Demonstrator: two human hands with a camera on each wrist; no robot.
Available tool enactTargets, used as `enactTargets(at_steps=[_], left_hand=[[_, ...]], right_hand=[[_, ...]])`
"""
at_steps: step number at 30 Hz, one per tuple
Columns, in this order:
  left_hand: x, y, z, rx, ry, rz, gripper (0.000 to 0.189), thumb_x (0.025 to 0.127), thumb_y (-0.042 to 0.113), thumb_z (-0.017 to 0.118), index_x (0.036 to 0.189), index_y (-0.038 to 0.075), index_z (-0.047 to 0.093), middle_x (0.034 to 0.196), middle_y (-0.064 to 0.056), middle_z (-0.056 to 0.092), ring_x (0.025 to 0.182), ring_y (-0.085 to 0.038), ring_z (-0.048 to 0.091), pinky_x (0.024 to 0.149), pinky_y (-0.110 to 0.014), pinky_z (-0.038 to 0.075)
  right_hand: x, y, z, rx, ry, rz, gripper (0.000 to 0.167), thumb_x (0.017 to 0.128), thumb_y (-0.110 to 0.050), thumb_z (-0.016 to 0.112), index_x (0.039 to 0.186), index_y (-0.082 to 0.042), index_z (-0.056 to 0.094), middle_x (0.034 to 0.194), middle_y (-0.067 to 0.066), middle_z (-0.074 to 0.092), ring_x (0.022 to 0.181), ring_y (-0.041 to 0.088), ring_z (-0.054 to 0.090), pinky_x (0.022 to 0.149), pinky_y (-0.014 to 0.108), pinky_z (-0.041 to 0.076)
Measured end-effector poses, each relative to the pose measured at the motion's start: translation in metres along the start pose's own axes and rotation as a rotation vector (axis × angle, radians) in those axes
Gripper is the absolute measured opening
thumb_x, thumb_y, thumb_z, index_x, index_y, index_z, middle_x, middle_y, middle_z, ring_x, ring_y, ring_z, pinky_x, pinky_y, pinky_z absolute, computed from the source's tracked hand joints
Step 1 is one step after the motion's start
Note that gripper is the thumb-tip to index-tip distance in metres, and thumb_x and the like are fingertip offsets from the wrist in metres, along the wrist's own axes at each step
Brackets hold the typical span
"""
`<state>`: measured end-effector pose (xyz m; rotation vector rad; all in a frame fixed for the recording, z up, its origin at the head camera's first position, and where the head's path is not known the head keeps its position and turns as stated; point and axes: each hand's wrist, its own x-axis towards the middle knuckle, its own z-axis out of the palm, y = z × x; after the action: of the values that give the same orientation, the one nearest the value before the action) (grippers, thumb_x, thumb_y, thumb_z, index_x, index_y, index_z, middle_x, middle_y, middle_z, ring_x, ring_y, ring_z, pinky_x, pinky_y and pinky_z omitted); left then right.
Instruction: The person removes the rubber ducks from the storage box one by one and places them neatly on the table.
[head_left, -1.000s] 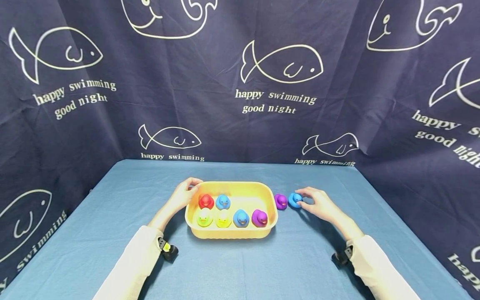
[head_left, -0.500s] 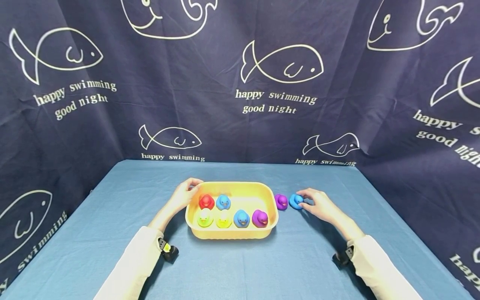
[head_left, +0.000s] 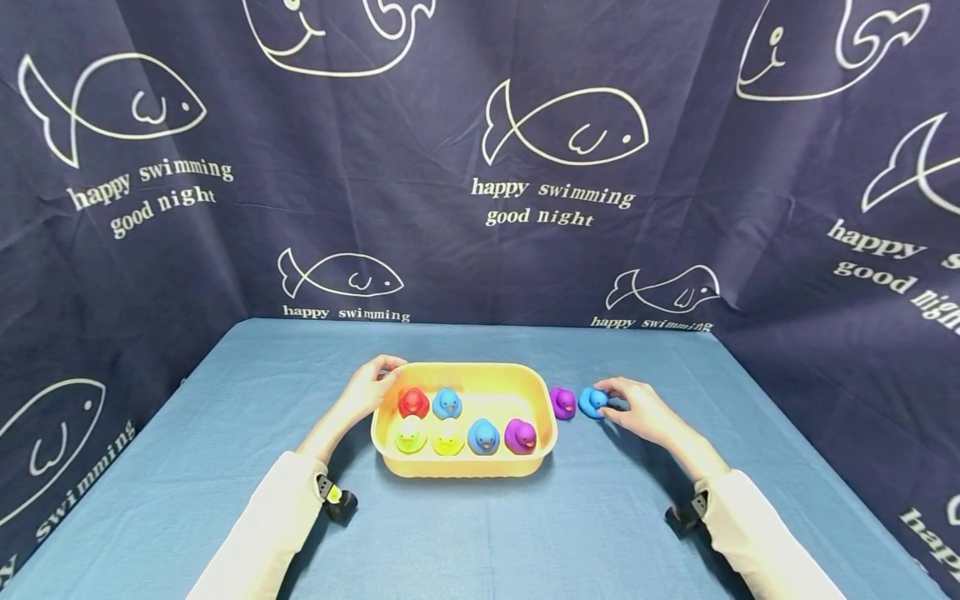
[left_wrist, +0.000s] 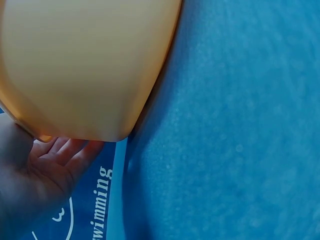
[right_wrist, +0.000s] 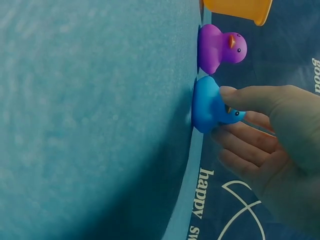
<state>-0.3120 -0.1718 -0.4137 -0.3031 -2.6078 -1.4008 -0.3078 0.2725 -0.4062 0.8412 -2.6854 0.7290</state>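
Note:
My left hand grips the back left corner of a yellow plastic basin; in the left wrist view the thumb lies at the rim and the fingers go behind the wall. Right of the basin, my right hand holds a blue rubber duck between thumb and fingers. The right wrist view shows this blue duck standing on the cloth, the thumb in front of its head and the fingers on the far side. Between it and the basin stands a purple rubber duck.
Inside the basin sit a red duck, two blue ducks, a green-yellow duck, a yellow duck and a purple duck. Blue cloth covers the table. A dark printed curtain rises behind and at both sides.
The blue duck in my right hand has shifted slightly to the right, leaving a small gap from the purple duck, and has turned a little. My left hand and the basin look unchanged.

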Motion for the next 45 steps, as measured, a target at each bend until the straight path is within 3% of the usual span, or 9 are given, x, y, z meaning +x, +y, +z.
enactTargets(at_steps=[11,21,37,45], left_hand=[[0.002,0.0,-0.002,-0.005,0.01,0.014,0.022,0.094,0.011,0.053,0.11,-0.002,0.061,0.106,-0.019,0.063,0.089,-0.027,0.063,0.077,-0.031,0.049],[0.002,0.004,-0.004,-0.013,0.004,0.006,0.023,0.094,0.012,0.054,0.111,-0.002,0.06,0.108,-0.019,0.063,0.093,-0.03,0.063,0.082,-0.037,0.05],[0.002,0.006,-0.005,-0.008,0.005,0.008,0.023,0.094,0.012,0.053,0.112,-0.001,0.06,0.109,-0.019,0.062,0.095,-0.031,0.062,0.085,-0.042,0.049],[-0.001,0.0,0.0,0.011,0.006,-0.005,0.022,0.094,0.011,0.053,0.112,0.001,0.061,0.108,-0.017,0.063,0.093,-0.028,0.062,0.083,-0.037,0.049]], right_hand=[[0.004,-0.005,-0.009,-0.049,0.016,-0.017,0.039,0.077,-0.005,0.074,0.112,0.005,0.062,0.108,0.019,0.064,0.097,0.035,0.062,0.085,0.049,0.048],[0.02,-0.025,-0.016,-0.047,0.048,-0.076,0.037,0.078,-0.007,0.072,0.113,0.002,0.063,0.108,0.016,0.065,0.097,0.032,0.063,0.085,0.047,0.048],[0.043,-0.062,-0.005,0.005,0.093,-0.189,0.037,0.079,-0.01,0.073,0.113,-0.001,0.064,0.111,0.014,0.066,0.105,0.03,0.061,0.092,0.045,0.046],[0.049,-0.081,0.005,0.039,0.12,-0.306,0.033,0.078,-0.007,0.074,0.109,0.0,0.066,0.107,0.013,0.067,0.104,0.029,0.061,0.092,0.045,0.046]])
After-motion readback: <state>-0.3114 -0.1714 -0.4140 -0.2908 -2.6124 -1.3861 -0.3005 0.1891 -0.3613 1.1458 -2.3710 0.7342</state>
